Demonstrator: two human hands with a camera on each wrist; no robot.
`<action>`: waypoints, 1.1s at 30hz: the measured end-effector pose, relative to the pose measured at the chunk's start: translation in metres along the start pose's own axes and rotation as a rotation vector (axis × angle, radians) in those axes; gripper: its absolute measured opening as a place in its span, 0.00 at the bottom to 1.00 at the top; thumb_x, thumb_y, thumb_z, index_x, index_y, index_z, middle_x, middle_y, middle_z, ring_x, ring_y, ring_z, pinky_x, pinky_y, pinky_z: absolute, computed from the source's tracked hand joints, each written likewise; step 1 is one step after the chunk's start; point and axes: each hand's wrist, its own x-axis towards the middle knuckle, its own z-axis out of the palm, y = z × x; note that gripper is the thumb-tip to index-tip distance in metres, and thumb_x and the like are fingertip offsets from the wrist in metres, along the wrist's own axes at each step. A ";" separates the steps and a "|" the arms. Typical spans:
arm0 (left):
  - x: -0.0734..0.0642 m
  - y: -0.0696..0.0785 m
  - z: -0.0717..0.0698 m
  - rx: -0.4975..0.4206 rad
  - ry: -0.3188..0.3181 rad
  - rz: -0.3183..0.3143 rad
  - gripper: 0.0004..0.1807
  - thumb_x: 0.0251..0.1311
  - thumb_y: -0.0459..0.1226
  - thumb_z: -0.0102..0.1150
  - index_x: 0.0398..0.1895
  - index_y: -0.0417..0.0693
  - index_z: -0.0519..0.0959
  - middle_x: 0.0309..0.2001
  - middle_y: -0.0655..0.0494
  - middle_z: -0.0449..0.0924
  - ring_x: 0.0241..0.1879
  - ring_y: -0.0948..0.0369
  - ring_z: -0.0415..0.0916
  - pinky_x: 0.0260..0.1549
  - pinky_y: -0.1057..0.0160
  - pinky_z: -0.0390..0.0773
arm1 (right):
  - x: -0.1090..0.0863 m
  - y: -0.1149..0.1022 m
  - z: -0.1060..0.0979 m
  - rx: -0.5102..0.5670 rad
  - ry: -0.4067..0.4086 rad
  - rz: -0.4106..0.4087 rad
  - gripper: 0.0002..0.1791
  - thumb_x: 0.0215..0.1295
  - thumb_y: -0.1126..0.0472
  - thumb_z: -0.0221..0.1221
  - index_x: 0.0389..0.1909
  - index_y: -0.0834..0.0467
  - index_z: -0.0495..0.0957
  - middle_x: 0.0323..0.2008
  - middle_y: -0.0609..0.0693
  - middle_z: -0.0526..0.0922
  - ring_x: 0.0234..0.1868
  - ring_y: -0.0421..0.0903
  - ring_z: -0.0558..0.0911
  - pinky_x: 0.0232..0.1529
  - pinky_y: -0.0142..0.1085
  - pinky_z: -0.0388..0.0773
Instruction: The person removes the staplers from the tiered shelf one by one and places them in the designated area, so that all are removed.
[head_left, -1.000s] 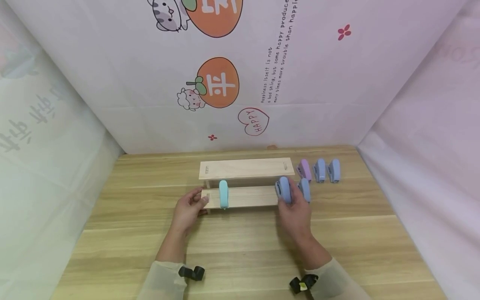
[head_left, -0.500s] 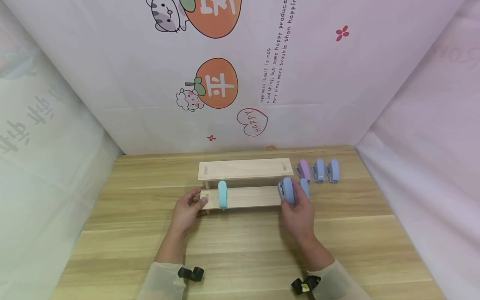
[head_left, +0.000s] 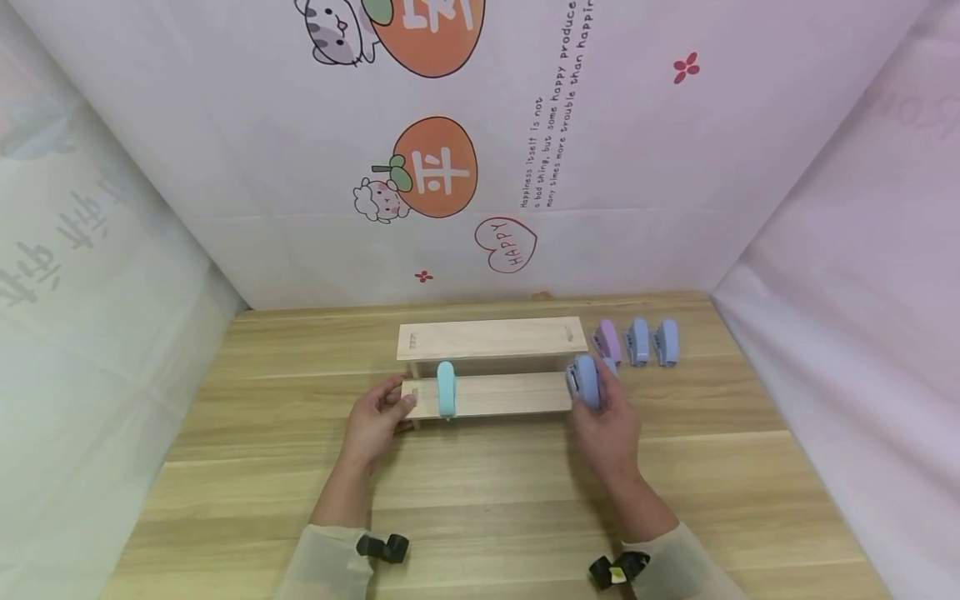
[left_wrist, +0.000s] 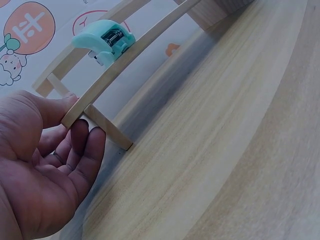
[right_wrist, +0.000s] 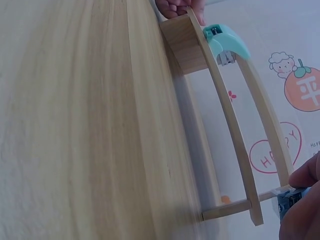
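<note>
A two-step wooden rack (head_left: 510, 393) stands on the table. My left hand (head_left: 377, 419) grips the left end of its front board, thumb on top and fingers underneath, as the left wrist view also shows. On that board, near the left end, sits a mint-green mini stapler (head_left: 447, 389). My right hand (head_left: 609, 429) holds a blue mini stapler (head_left: 583, 381) upright over the board's right end; whether it touches the wood I cannot tell. In the right wrist view only part of this blue stapler (right_wrist: 286, 201) shows beside the fingers. Another blue stapler (head_left: 611, 364) is mostly hidden behind my right hand.
The rack's higher back board (head_left: 491, 337) carries nothing. To its right a purple stapler (head_left: 608, 341) and two blue staplers, a nearer one (head_left: 637, 342) and an outer one (head_left: 666, 342), stand in a row. A printed cloth (head_left: 360, 258) hangs behind the table (head_left: 480, 508).
My right hand has shifted a little to the right with the blue stapler, covering more of the stapler behind it. The left hand keeps its grip on the rack.
</note>
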 end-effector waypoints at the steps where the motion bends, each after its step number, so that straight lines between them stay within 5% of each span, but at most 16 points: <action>1: 0.000 0.000 0.000 0.000 -0.001 0.001 0.31 0.68 0.41 0.69 0.72 0.48 0.73 0.51 0.46 0.74 0.48 0.50 0.81 0.45 0.58 0.90 | 0.001 0.001 -0.001 -0.002 0.001 0.002 0.37 0.58 0.77 0.61 0.72 0.62 0.71 0.69 0.61 0.74 0.71 0.53 0.71 0.72 0.45 0.68; 33: 0.001 0.000 0.000 0.008 0.008 -0.004 0.30 0.68 0.41 0.69 0.72 0.49 0.73 0.51 0.46 0.74 0.48 0.53 0.80 0.45 0.59 0.89 | 0.014 0.016 -0.025 -0.019 0.028 0.135 0.39 0.62 0.75 0.62 0.76 0.56 0.67 0.72 0.56 0.71 0.73 0.55 0.70 0.75 0.51 0.66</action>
